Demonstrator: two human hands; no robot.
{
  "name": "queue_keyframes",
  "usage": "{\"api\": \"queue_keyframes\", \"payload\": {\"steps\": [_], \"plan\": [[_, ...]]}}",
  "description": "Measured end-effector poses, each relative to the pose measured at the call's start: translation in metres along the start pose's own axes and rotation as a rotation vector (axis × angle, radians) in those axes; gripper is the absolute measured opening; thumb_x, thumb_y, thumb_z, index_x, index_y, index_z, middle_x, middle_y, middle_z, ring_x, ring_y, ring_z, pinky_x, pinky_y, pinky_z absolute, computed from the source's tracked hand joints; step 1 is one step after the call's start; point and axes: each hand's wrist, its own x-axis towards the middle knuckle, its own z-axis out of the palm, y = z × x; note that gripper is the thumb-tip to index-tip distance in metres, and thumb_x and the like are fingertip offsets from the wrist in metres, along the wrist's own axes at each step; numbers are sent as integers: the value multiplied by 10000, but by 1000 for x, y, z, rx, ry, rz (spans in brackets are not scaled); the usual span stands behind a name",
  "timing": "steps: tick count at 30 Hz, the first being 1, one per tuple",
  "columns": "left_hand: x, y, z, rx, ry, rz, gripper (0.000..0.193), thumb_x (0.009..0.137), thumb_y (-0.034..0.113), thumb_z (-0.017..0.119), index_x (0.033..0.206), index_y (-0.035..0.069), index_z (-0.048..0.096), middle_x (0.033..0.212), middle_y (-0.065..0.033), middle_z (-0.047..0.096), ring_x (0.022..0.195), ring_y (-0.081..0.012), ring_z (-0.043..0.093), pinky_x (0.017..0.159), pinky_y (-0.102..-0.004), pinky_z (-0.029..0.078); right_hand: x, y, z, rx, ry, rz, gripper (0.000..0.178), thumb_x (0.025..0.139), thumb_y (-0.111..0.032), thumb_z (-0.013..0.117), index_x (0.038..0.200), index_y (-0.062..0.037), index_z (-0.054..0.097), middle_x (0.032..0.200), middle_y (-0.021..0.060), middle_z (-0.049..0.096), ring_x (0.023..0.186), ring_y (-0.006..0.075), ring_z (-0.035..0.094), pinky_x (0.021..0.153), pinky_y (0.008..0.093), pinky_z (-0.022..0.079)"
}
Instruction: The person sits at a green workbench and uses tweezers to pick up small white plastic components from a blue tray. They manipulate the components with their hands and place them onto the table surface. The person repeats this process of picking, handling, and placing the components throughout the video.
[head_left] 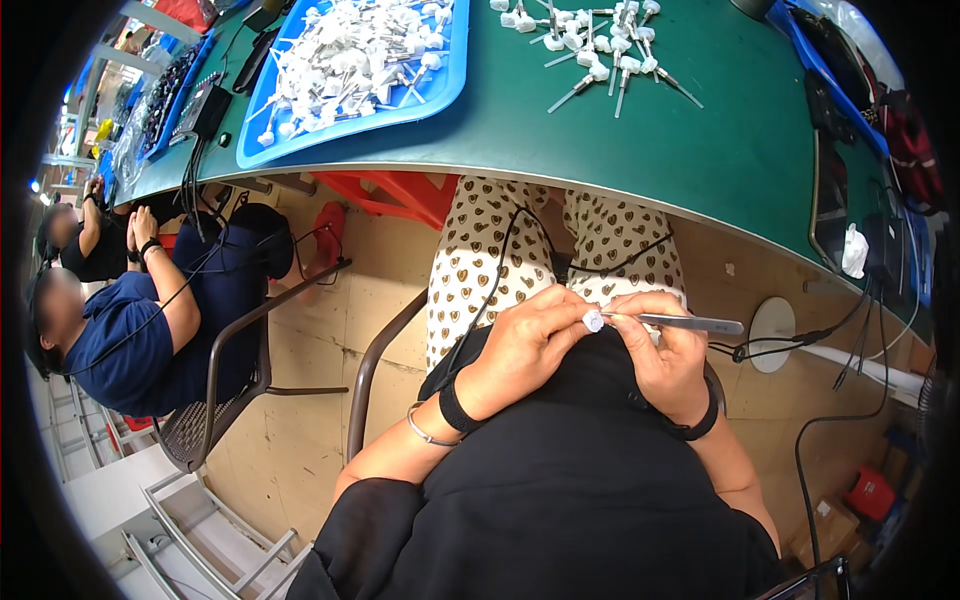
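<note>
Above my lap, my left hand point(530, 345) pinches a small white plastic piece point(593, 321) between thumb and fingers. My right hand point(668, 360) is closed around metal tweezers point(695, 323), whose tips meet the white piece. The fingers partly cover the piece, so its full shape is hidden. Farther off, a blue tray point(452, 80) on the green table point(720, 135) holds a pile of white plastic parts with thin metal stems point(350, 65). To its right, several similar white stemmed parts point(600, 50) lie loose on the tabletop.
The table's curved front edge runs beyond my knees. Black cables point(800, 450) hang at the right, by a round white disc point(772, 333). A co-worker point(140, 345) in dark blue sits on a chair at the left. A red stool point(385, 195) is under the table.
</note>
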Motion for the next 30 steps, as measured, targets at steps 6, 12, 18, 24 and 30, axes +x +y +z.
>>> {"api": "queue_keyframes", "payload": {"steps": [6,12,18,24,30], "plan": [[-1,1,-1,2,-3,-14,171,913,-10,724,1083,-12,743,979,-110,708,876,-244,689,762,-326,552,3,-4,-2,-34,-38,-10,75,931,-22,720,989,7,683,886,117,729,764,228,711,684,324,559],[-1,-1,0,5,-6,22,196,910,-26,718,1103,-11,737,976,-108,703,870,-245,685,757,-327,550,8,-5,-5,-122,-120,-57,81,928,-28,722,991,3,681,868,118,723,736,236,699,657,331,541],[0,-8,1,-84,-10,-2,195,926,-19,704,1119,-14,732,940,-96,689,813,-203,678,706,-302,552,1,-2,-3,-1,-33,34,100,939,-31,721,1020,10,678,906,125,733,769,216,713,690,314,558],[2,-9,1,-97,-17,4,192,939,-14,693,1127,-15,732,906,-87,669,769,-176,663,687,-293,551,2,-3,-2,27,-14,9,117,938,-19,724,1040,12,675,931,127,731,791,209,718,716,303,569],[3,-5,-1,-84,-10,20,195,931,-8,705,1123,-12,736,931,-92,684,799,-196,674,711,-308,555,2,-2,-2,0,-26,-4,103,939,-23,723,1027,11,682,932,123,734,805,213,719,717,307,569]]}}
